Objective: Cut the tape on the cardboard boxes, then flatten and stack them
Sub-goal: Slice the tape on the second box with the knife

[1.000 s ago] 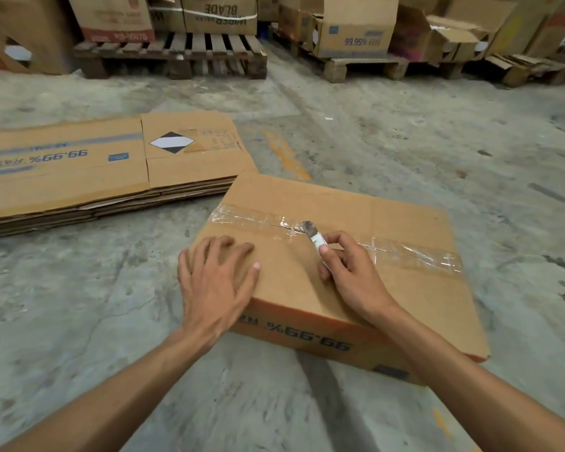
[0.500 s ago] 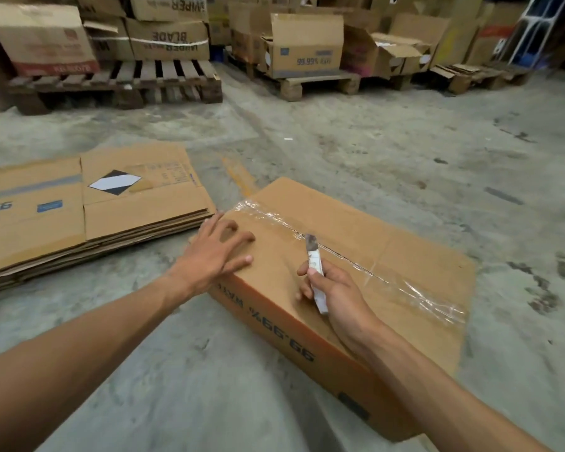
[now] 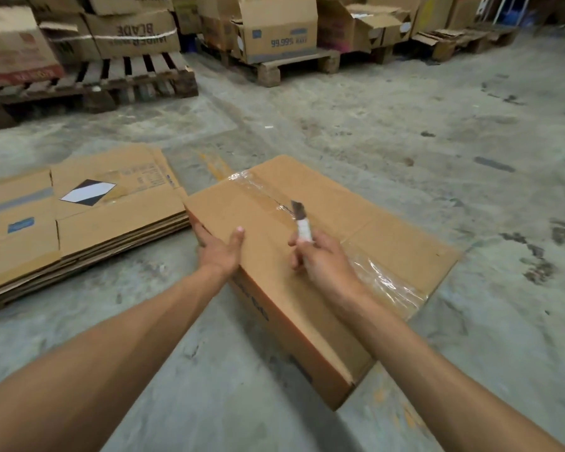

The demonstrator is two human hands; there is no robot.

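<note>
A closed brown cardboard box (image 3: 366, 230) lies on the concrete floor in front of me, with a strip of clear tape (image 3: 385, 282) running along its top seam. My right hand (image 3: 323, 262) grips a small knife (image 3: 300, 220) with a white handle, its blade tip at the tape near the box's far end. At the box's near left corner, my left hand (image 3: 221, 249) holds the edge, thumb on top and fingers down the side. A stack of flattened boxes (image 3: 79, 220) lies on the floor to the left.
Wooden pallets (image 3: 111, 83) loaded with more cardboard boxes (image 3: 278, 31) line the back of the room. Bare stained concrete floor (image 3: 405, 125) stretches to the right and beyond the box.
The box has turned so its taped seam runs away from me. My left hand moved from lying flat on top to holding the corner edge. The knife shifted toward the far end of the tape.
</note>
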